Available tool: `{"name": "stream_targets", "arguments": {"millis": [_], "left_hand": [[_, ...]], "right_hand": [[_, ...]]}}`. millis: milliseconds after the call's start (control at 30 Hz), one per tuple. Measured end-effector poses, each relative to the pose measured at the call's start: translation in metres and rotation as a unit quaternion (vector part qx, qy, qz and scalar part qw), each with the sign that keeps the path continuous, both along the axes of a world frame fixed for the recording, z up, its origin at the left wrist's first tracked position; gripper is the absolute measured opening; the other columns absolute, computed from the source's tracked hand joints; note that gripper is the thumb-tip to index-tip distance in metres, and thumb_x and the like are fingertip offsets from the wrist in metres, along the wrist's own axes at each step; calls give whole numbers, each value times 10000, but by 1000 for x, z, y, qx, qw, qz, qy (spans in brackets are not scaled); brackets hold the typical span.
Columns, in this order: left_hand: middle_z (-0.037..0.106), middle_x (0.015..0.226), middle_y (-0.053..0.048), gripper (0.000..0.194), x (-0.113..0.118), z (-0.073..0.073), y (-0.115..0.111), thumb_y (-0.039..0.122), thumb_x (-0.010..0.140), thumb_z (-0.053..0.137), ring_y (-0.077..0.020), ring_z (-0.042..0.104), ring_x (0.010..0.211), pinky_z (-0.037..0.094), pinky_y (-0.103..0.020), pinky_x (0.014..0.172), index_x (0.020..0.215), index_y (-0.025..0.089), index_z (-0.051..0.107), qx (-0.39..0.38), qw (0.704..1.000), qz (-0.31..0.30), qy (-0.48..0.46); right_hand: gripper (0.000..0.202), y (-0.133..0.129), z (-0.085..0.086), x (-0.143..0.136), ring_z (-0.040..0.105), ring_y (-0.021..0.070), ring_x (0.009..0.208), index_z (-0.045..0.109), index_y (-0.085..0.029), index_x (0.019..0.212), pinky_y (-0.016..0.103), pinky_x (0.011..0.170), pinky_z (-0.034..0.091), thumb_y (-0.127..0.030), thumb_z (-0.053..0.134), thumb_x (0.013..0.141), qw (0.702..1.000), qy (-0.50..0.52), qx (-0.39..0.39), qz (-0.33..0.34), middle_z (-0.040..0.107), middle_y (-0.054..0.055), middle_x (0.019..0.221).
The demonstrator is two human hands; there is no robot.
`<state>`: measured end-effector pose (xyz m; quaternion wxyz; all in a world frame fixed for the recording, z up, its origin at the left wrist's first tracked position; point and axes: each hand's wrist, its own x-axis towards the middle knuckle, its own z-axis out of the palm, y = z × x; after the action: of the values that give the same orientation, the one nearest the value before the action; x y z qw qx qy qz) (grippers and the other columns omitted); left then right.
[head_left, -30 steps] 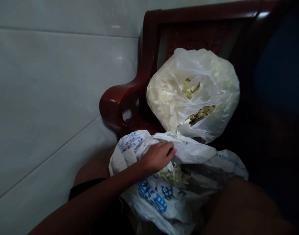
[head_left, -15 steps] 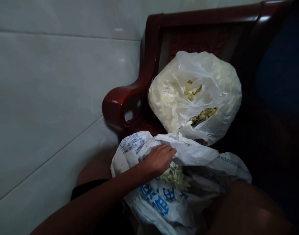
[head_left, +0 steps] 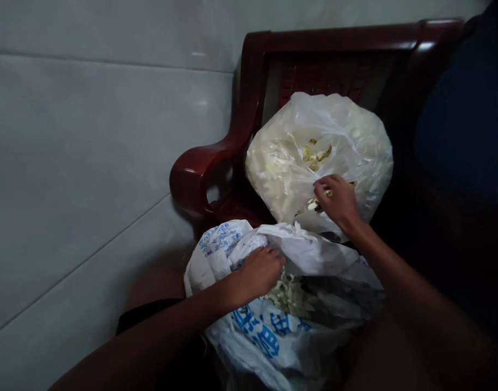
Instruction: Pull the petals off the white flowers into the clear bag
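A white woven sack [head_left: 306, 250] with blue lettering lies open in front of me, with pale petal-like flakes [head_left: 289, 296] in its mouth. My left hand [head_left: 262, 271] is over that opening, fingers curled inward; whatever they hold is hidden. Behind the sack sits a bulging translucent plastic bag [head_left: 273, 163], full of similar pale and yellowish-brown flakes [head_left: 317, 155] that show through gaps in its top. At one gap my right hand [head_left: 338, 200] has its thumb and forefinger pinched together on the plastic.
Both bags are by a dark red wooden bench [head_left: 210, 157] with a curved armrest, which stands against a pale tiled wall [head_left: 102, 136]. Deep shadow covers the right side, where a dark blue shape [head_left: 460, 119] shows.
My right hand has risen from the blurred lower right to the plastic bag's top. My left hand has shifted slightly left and down over the sack.
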<state>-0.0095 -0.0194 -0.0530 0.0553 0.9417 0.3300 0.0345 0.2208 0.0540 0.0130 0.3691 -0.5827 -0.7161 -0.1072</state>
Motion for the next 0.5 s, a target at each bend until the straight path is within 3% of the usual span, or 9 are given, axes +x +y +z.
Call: {"name": "stream_targets", "arguments": {"millis": [33,100,233,400,500], "left_hand": [[598,968,-75,192,-1,-2,-1,174,833,423,-222,531,958,415,-354,871,943,163,580,1,1000,0,-3],[596,969,-70,188,-2,-5,-5,196,847,417,-219,533,944,418,-356,862,950,173,573,-2,1000,-7,-8],[590,976,-65,197,-5,-3,-10,227,871,398,-223,528,947,419,-361,851,961,184,567,-7,1000,-20,-12],[585,1007,-63,232,-10,9,-10,253,901,356,-223,505,1000,404,-357,888,980,191,565,-9,1000,0,-27],[588,989,-64,244,-13,18,-12,254,914,336,-218,499,1001,402,-348,888,960,186,567,-8,999,7,-39]], "right_hand": [[242,14,-8,2,583,238,896,650,-134,890,380,839,446,-245,437,857,998,-60,-29,5,616,134,947],[229,32,-27,3,557,255,973,648,-136,938,395,866,438,-228,472,825,995,-88,-43,19,597,140,1021],[250,30,-54,-4,500,255,1048,609,-189,1023,406,894,415,-267,463,836,992,-115,-44,28,564,111,1073],[320,23,-61,0,515,272,902,612,-142,880,433,834,409,-325,350,901,993,-86,-50,-69,570,142,884],[316,31,-66,13,497,296,992,596,-85,952,449,871,395,-238,324,901,989,-71,-61,-111,558,198,997]]}}
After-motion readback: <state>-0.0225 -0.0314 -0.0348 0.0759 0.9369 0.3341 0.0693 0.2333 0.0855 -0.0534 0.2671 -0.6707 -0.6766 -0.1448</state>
